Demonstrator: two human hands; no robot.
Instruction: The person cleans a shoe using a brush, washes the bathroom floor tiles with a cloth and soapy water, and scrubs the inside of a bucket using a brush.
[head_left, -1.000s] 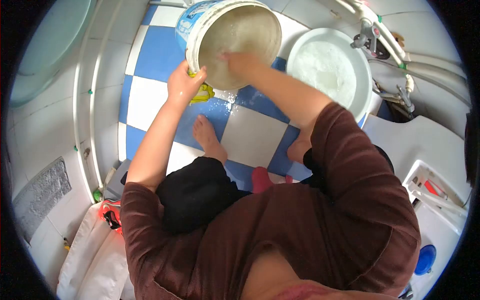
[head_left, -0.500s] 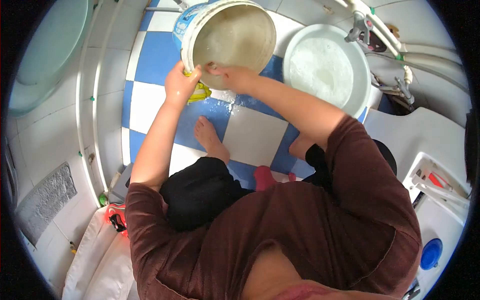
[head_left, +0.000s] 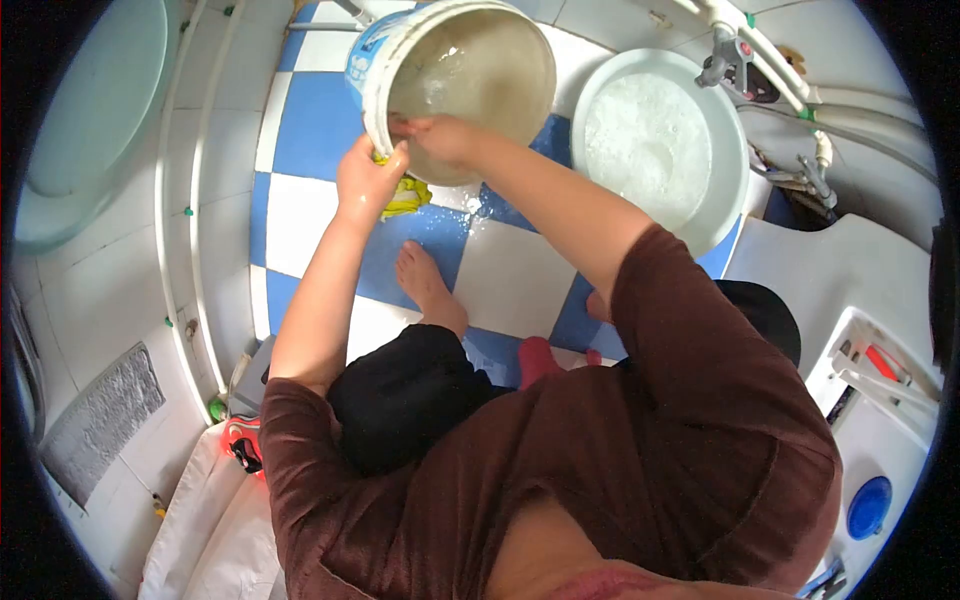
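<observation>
A white bucket point(head_left: 480, 70) with a blue label lies tilted, its mouth facing me, with murky water inside. My left hand point(head_left: 368, 180) grips the bucket's near left rim, thumb on the outside. Inside the mouth, close to that rim, is my right hand point(head_left: 435, 138), its fingers bent against the inner wall; whatever they may hold is hidden. A yellow cloth point(head_left: 408, 198) hangs or lies just below my left hand, beside the bucket. Drops of water are on the tiles under the rim.
A pale round basin point(head_left: 742, 150) of foamy water stands right of the bucket, under a wall tap point(head_left: 728, 60). Pipes run along both walls. A white washing unit point(head_left: 800, 260) is at the right, a red object point(head_left: 243, 447) at the lower left. My feet are on the blue and white floor point(head_left: 515, 270).
My right hand has moved from deeper in the bucket towards the left rim, near my left hand. My left hand keeps its hold on the rim. The view has shifted slightly.
</observation>
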